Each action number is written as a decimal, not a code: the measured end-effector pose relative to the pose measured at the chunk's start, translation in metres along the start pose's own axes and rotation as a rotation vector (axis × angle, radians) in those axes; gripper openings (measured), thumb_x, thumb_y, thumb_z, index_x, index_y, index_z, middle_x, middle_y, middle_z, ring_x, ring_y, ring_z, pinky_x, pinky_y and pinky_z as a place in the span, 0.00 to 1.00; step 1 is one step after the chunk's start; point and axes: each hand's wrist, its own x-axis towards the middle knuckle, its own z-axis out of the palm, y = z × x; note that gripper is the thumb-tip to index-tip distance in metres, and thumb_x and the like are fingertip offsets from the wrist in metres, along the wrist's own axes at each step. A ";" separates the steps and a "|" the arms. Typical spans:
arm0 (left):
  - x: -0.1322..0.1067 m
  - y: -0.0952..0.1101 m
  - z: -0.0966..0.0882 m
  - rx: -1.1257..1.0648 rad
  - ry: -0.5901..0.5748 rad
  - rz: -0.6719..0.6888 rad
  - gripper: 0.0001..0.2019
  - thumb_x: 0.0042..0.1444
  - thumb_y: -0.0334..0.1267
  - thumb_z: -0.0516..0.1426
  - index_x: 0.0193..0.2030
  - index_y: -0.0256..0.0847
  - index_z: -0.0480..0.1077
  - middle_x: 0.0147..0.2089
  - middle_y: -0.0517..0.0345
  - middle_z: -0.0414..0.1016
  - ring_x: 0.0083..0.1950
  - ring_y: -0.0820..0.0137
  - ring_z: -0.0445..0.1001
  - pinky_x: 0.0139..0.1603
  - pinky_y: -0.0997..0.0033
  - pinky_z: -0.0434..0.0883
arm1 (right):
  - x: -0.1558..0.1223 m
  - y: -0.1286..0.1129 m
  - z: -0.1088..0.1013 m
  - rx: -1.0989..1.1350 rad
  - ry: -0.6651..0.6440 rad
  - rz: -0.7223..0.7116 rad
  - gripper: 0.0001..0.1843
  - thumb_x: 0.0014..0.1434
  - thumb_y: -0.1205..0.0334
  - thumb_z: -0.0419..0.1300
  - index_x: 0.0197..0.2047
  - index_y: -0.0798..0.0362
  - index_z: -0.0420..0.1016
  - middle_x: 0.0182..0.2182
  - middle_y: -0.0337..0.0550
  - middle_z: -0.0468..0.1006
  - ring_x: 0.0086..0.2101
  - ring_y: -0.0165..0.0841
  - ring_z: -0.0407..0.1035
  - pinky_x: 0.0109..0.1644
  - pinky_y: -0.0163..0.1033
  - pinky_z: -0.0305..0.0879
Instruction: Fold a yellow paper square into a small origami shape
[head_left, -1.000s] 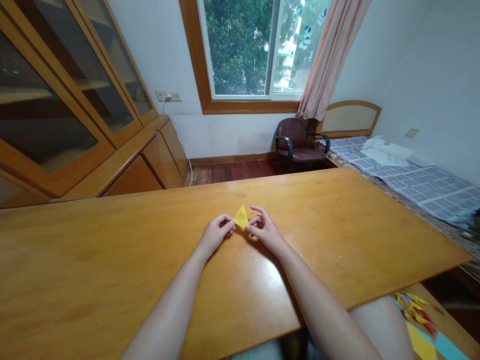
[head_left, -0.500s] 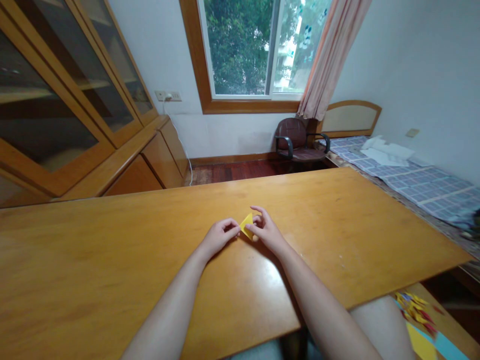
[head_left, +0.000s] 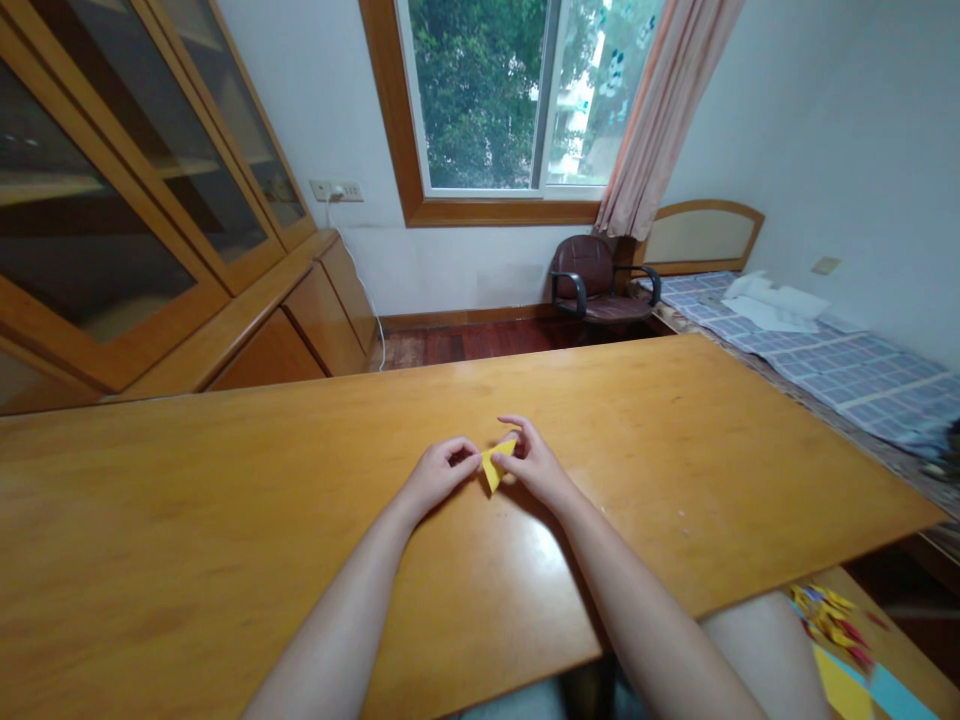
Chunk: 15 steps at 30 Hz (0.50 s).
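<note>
A small folded yellow paper (head_left: 492, 477), roughly triangular, is held just above the tabletop between my two hands. My right hand (head_left: 538, 468) pinches it with the thumb on the near face, the index finger arched away above it. At the paper's left corner, my left hand (head_left: 447, 470) has its thumb and fingertips pressed together on the edge. The fingers behind the paper are partly hidden.
The wooden table (head_left: 247, 520) spreads under both arms. Lower right, a lower surface bears a pile of small yellow and red pieces (head_left: 829, 615) and yellow paper sheets (head_left: 841, 685). Beyond stand a chair (head_left: 589, 280), a bed (head_left: 840, 370) and a cabinet (head_left: 262, 340).
The yellow paper has turned between my fingers, and one point now aims down toward me. Both hands stay in nearly the same place.
</note>
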 end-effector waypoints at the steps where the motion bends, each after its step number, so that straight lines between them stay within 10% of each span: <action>1: 0.000 0.000 0.000 0.002 0.007 0.003 0.10 0.53 0.44 0.58 0.29 0.38 0.72 0.29 0.59 0.73 0.32 0.69 0.69 0.35 0.72 0.66 | -0.001 -0.001 0.000 -0.011 -0.010 0.004 0.31 0.51 0.63 0.64 0.58 0.49 0.61 0.31 0.34 0.71 0.27 0.27 0.65 0.30 0.33 0.61; 15: -0.002 -0.002 0.003 0.024 -0.025 -0.020 0.12 0.52 0.46 0.59 0.33 0.38 0.75 0.29 0.58 0.74 0.30 0.70 0.69 0.32 0.73 0.64 | 0.004 -0.001 0.000 0.073 0.080 -0.014 0.26 0.49 0.60 0.67 0.50 0.49 0.65 0.28 0.33 0.72 0.27 0.28 0.67 0.33 0.35 0.62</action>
